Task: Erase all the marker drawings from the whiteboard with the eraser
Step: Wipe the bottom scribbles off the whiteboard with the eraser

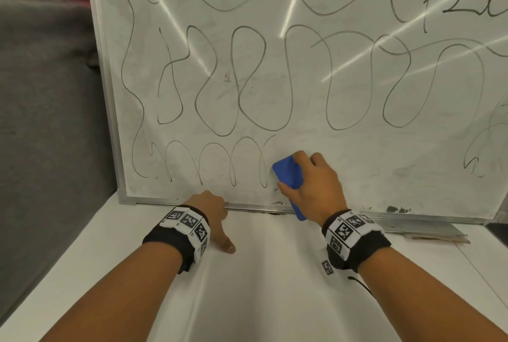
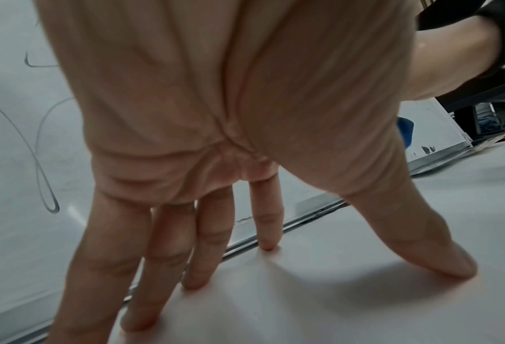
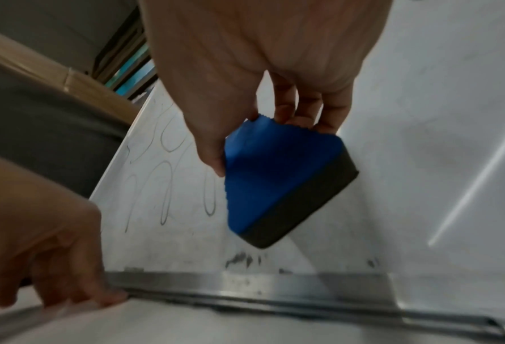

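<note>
Right hand (image 1: 310, 185): pinches the blue block eraser with a dark pad (image 1: 287, 176) against the big white whiteboard (image 1: 357, 149).
Left hand (image 1: 211, 215): fingers spread flat on the white desk (image 1: 261, 286).

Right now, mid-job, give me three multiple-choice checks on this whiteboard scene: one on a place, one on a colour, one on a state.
1. Where is the eraser on the whiteboard?
A. top left corner
B. bottom edge, near the middle
C. lying on the table

2. What colour is the eraser's back?
A. blue
B. red
C. yellow

3. What is the left hand doing?
A. gripping a marker
B. holding the eraser
C. resting straight fingers on the white table

Answers: 1 B, the right hand holds it just above the bottom frame; 2 A, blue over a dark pad; 3 C, fingertips spread on the table, holding nothing.
</note>
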The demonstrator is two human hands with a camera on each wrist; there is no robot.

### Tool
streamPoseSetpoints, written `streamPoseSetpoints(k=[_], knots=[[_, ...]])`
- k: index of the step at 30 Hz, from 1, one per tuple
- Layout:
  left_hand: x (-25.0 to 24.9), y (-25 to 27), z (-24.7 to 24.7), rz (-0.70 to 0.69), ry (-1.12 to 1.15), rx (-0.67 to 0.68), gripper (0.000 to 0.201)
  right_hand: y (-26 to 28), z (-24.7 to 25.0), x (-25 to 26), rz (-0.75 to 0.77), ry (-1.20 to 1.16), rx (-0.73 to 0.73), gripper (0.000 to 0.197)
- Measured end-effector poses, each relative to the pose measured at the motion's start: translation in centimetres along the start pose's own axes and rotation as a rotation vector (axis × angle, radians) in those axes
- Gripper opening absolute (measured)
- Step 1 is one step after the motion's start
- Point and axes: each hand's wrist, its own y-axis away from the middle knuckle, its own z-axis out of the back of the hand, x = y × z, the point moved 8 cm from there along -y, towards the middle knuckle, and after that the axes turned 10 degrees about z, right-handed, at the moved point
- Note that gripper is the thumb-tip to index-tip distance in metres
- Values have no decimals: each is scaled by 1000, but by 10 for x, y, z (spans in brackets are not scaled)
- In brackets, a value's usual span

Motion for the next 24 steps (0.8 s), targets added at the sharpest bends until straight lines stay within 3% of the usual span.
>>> streamPoseSetpoints(k=[5, 11, 17, 24], knots=[[-1, 1, 2, -4, 12, 8, 100, -23, 28, 5, -50, -51, -195, 56], [2, 4, 3, -17, 15, -31, 99, -18, -1, 27, -7, -17, -45, 51], [6, 4, 1, -28, 6, -62, 99, -41, 20, 33, -19, -57, -188, 54], [18, -1, -6, -40, 8, -53, 106, -8, -21, 27, -22, 0, 69, 54]])
